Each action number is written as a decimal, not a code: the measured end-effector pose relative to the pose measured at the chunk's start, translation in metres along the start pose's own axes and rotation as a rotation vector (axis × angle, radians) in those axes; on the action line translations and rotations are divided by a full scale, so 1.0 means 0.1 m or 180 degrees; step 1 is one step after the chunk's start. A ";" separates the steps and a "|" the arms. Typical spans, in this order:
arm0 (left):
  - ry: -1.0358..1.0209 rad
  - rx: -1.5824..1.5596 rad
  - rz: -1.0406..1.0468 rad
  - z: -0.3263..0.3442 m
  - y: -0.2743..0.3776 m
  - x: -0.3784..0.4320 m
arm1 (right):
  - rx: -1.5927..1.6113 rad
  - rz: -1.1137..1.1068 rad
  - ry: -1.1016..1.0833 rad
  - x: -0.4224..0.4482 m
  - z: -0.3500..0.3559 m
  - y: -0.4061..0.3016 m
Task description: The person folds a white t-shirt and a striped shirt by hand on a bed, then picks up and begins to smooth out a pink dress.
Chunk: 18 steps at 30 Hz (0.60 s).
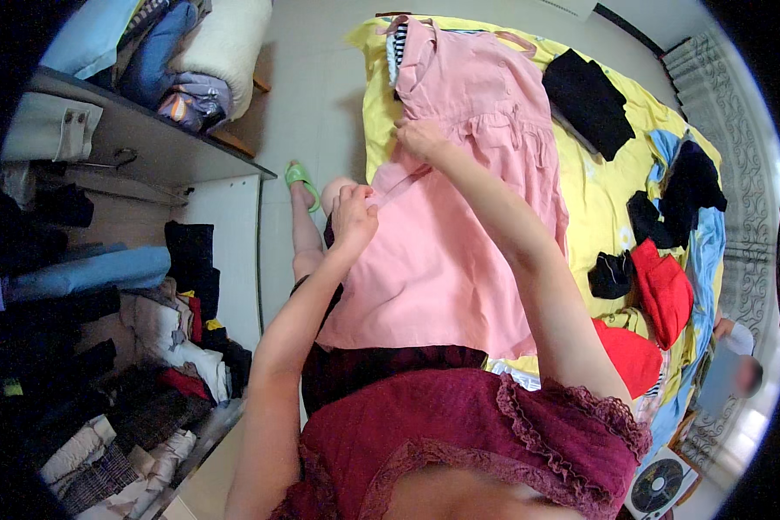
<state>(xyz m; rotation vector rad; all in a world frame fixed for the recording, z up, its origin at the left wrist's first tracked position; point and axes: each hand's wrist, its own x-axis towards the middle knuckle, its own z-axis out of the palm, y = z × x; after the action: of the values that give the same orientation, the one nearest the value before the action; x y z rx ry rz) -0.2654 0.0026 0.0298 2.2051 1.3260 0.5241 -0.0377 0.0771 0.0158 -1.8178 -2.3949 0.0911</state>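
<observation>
A pink sleeveless dress (pixel 442 260) with a gathered waist lies spread lengthwise, its hem over my lap and its straps towards the far end of the bed. My left hand (pixel 356 224) pinches the left edge of its skirt, close to my knee. Farther up, my right hand (pixel 421 138) holds the same side near the waist, where the fabric folds over. Beneath the dress is a yellow bedsheet (pixel 588 195). Black-and-white striped cloth (pixel 400 45) shows beside the bodice.
On the bed's right lie black folded clothing (pixel 588 101), a small black garment (pixel 611 274) and red garments (pixel 663 292). An open wardrobe (pixel 227 260) holding clothes stands left. At right are a fan (pixel 658 482), a patterned curtain (pixel 721 117) and a person (pixel 731 377).
</observation>
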 end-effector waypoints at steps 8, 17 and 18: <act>-0.0075 -0.0726 -0.0824 -0.04 -0.29 -0.12 | 0.0905 0.0529 0.1479 0.35 -0.29 0.12; 0.0262 -0.1673 -0.1793 -0.53 -0.49 -0.04 | 0.1469 0.1536 0.1719 0.55 -0.50 0.15; 0.0244 -0.1723 -0.1827 -0.50 -0.54 -0.03 | 0.1520 0.1336 0.1727 0.56 -0.42 0.18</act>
<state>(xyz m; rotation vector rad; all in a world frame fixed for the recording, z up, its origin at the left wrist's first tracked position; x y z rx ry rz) -0.3330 0.0322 0.0371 1.3100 1.5485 0.6471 -0.0288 0.1343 0.0584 -1.7815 -1.4609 0.1682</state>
